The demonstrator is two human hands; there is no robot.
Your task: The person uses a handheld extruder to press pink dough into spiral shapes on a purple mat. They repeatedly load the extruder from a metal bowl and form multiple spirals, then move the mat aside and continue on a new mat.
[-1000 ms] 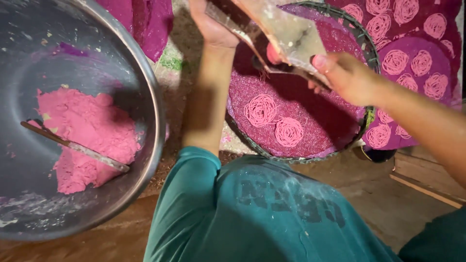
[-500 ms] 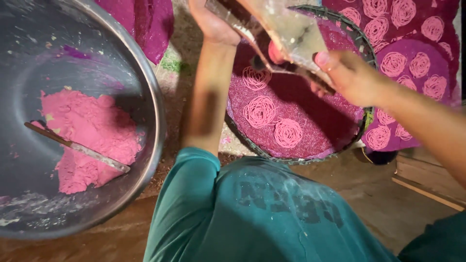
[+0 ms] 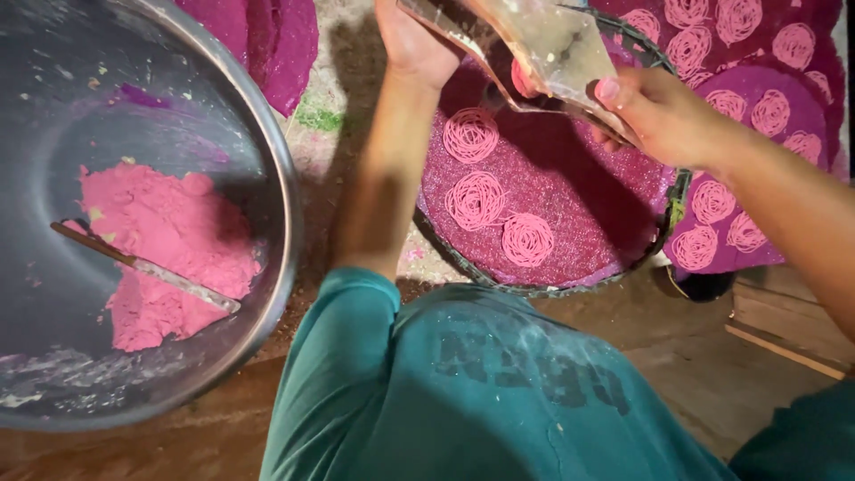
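My left hand point(image 3: 411, 40) and my right hand point(image 3: 659, 111) both grip a clear plastic piping bag point(image 3: 539, 44) holding pink dough, held over a round purple woven tray point(image 3: 570, 191). Three pink coiled noodle spirals point(image 3: 476, 200) lie on the tray's near left part, the newest one point(image 3: 470, 135) right under the bag. My left forearm reaches up along the tray's left edge. My teal shirt point(image 3: 472, 383) fills the bottom of the view.
A big steel basin point(image 3: 53, 356) at the left holds a lump of pink dough point(image 3: 160, 249) with a knife point(image 3: 147, 267) lying on it. Further purple trays with pink spirals point(image 3: 739, 98) lie at the right. A wooden plank point(image 3: 784, 325) sits at the lower right.
A third pink spiral has appeared on the tray beneath the bag. Both hands with the bag have shifted slightly toward the tray's far side.
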